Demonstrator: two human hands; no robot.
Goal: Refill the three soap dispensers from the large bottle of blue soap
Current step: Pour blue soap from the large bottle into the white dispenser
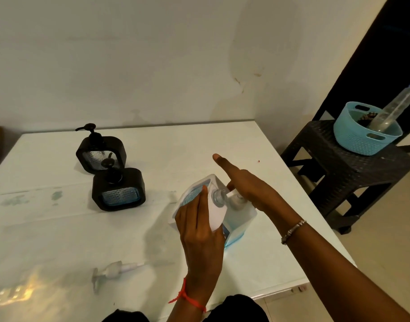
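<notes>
My left hand (199, 231) grips a white soap dispenser (194, 194) with a blue mesh window, tilted, its open neck (219, 196) without a pump. That neck lies right beside the cap (237, 201) of the large bottle of blue soap (240, 223), which stands on the white table (60, 228). My right hand (248, 187) holds the top of the large bottle, index finger pointing straight out; its other fingers are hidden. Two black dispensers stand at the left with pumps on, one further back (100, 152) and one nearer (119, 190). A loose pump head (113, 271) lies near the front.
Smears of blue soap (55, 196) mark the table at the left. The table's right edge (315, 212) is close to the bottle. Beyond it stands a dark stool (352, 168) carrying a blue basket (362, 138). A wall runs behind the table.
</notes>
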